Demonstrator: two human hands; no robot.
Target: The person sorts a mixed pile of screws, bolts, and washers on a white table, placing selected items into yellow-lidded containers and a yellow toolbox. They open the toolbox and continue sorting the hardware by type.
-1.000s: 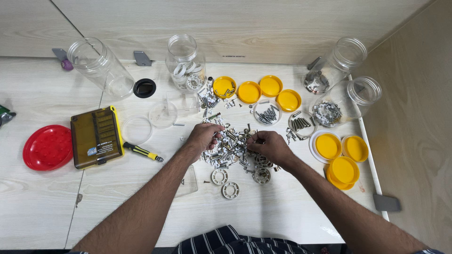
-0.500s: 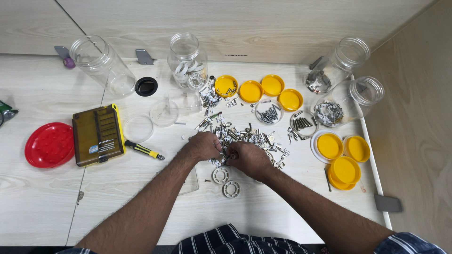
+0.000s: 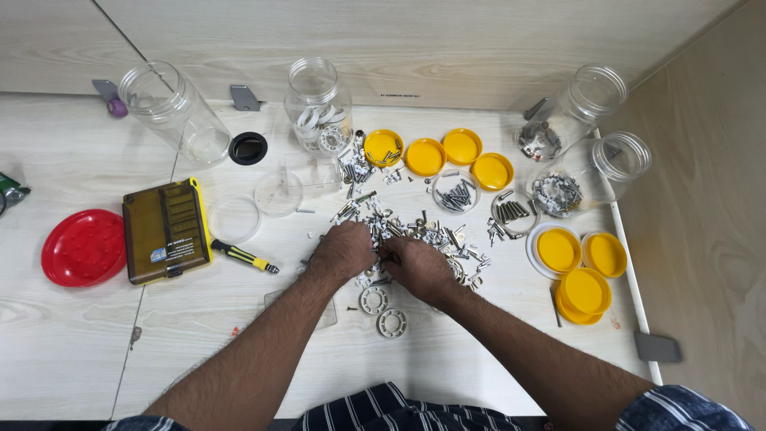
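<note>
Fingers (image 3: 375, 239) buried, hardware pile (image 3: 431, 235) partly hidden

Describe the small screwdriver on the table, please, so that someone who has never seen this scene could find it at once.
Start at the round red lid at the table's left edge, then move right to the amber translucent parts case. The screwdriver lies just off that case's lower right corner, its metal tip pointing toward the left hand. It is the only long, thin tool here, with a yellow and black handle.

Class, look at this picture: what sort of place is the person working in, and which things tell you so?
Probably a workbench for sorting small hardware: a heap of loose screws and metal parts, clear plastic jars, and a screwdriver beside a bit case.
</note>
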